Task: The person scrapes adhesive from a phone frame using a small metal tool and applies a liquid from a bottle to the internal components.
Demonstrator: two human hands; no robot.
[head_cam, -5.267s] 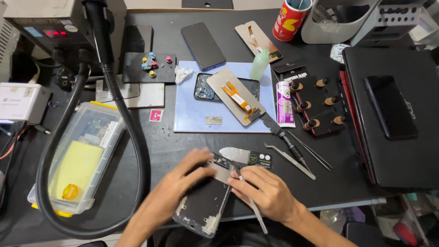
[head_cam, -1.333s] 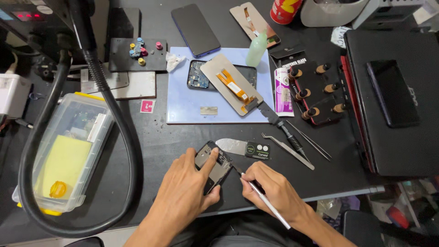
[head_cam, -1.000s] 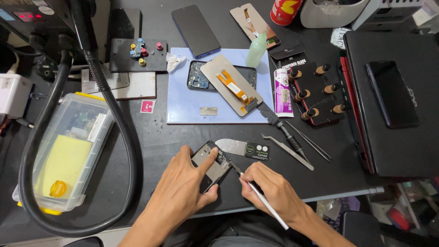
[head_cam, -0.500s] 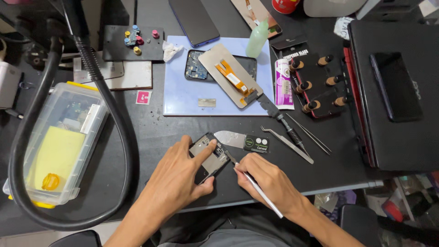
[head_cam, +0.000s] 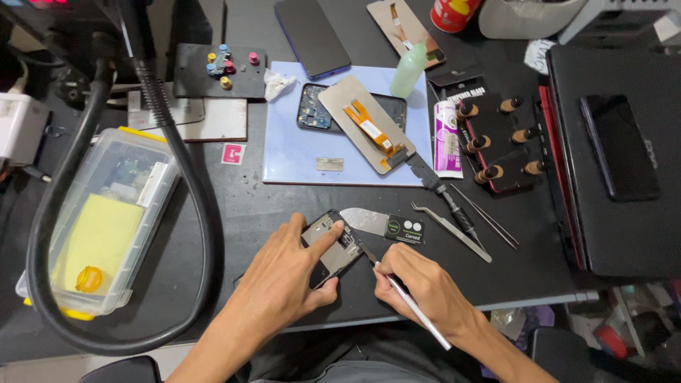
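An opened phone body [head_cam: 336, 243] with its inner parts showing lies at the near edge of the dark table. My left hand [head_cam: 284, 280] lies over it and grips it, the index finger stretched across its top. My right hand [head_cam: 423, 288] holds a thin silver tool [head_cam: 413, 308] like a pen, with the tip touching the phone's right edge. A small metal scraper with a black handle [head_cam: 386, 224] rests just beyond the phone.
A blue mat [head_cam: 298, 152] carries another opened phone and a screen panel with an orange flex cable [head_cam: 369, 128]. Tweezers [head_cam: 454, 230] and a screwdriver lie right of the scraper. A clear plastic box [head_cam: 106, 220], a thick black hose [head_cam: 191, 206] and a laptop [head_cam: 617, 156] surround the spot.
Since the oldest frame the phone body has been turned and shifted a little away from me. My right hand now sets the tool's tip against its right edge.
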